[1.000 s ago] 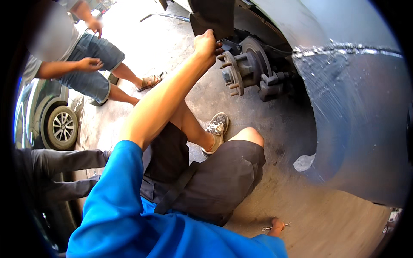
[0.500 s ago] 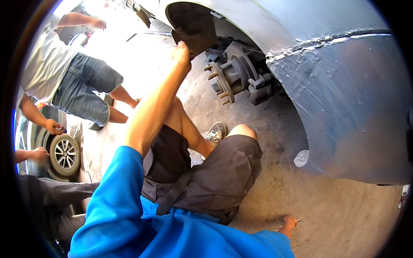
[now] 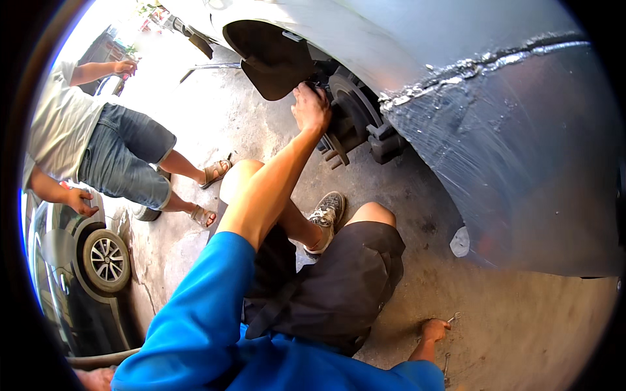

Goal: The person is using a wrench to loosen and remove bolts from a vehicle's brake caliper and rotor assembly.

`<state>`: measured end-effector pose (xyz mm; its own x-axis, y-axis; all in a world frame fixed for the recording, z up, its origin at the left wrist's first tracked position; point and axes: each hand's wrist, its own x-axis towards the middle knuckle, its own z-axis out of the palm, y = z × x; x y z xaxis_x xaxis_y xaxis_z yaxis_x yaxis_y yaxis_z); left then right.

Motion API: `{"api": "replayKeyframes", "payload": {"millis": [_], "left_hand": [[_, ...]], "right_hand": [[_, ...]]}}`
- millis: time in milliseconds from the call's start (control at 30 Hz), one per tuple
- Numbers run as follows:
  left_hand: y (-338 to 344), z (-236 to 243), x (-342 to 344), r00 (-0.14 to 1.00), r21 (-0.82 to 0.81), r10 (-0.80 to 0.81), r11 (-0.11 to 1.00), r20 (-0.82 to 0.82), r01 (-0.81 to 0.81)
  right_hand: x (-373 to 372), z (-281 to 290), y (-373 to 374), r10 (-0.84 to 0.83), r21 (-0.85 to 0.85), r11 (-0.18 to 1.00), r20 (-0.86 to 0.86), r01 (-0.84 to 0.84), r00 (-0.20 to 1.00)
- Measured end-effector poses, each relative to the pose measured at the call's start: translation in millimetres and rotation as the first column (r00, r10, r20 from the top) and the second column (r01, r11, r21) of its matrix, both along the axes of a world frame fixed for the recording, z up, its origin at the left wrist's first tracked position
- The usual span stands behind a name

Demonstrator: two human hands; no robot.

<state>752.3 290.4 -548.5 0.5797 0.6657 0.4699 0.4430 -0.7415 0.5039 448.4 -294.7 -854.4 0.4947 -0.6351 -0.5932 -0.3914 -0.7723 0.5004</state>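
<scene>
My left hand (image 3: pixel 312 109) reaches to the upper side of the bare wheel hub, by the brake disc (image 3: pixel 349 98), inside the wheel arch. Its fingers are curled in against the dark parts there, and what they grip is hidden. Below the hand, the studs of the hub (image 3: pixel 336 153) stick out. Low on the right, my right hand (image 3: pixel 432 330) is closed near the floor, with the end of a wrench (image 3: pixel 454 317) showing past its fingers. A second wrench end (image 3: pixel 447 362) shows beside my right forearm; whether it is a separate wrench is unclear.
The grey car body (image 3: pixel 508 156), with a rough seam, curves over on the right. A dark liner flap (image 3: pixel 267 65) hangs in the arch. At left stand a person in denim shorts (image 3: pixel 127 159) and a dark car with a spoked wheel (image 3: pixel 106 260). Another hand (image 3: pixel 96 378) shows bottom left.
My left hand has moved from beside the liner flap down and right to the hub. My right hand has shifted slightly up. The person at left has lowered a raised hand.
</scene>
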Motion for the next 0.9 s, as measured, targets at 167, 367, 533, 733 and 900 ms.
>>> {"api": "replayKeyframes", "payload": {"millis": [167, 367, 533, 733, 900], "left_hand": [[24, -5, 11, 0.986, -0.250, 0.163, 0.956, 0.020, -0.153], [24, -13, 12, 0.996, -0.211, 0.074, 0.975, 0.042, -0.063], [33, -17, 9, 0.997, -0.180, 0.052, 0.983, 0.053, -0.042], [44, -23, 14, 0.997, -0.212, -0.026, 0.976, 0.077, 0.042], [59, -36, 13, 0.996, -0.224, -0.026, 0.973, 0.088, 0.045]], "right_hand": [[8, -12, -11, 0.080, 0.091, 0.993, -0.121, -0.069, 0.989], [11, -15, -12, -0.029, 0.105, 0.994, -0.126, 0.043, 0.992], [12, -26, -17, -0.146, 0.054, 0.987, -0.078, 0.151, 0.986], [14, -30, -21, -0.129, 0.072, 0.988, -0.131, 0.140, 0.983], [10, -14, -14, 0.098, 0.097, 0.992, -0.206, -0.079, 0.974]]}}
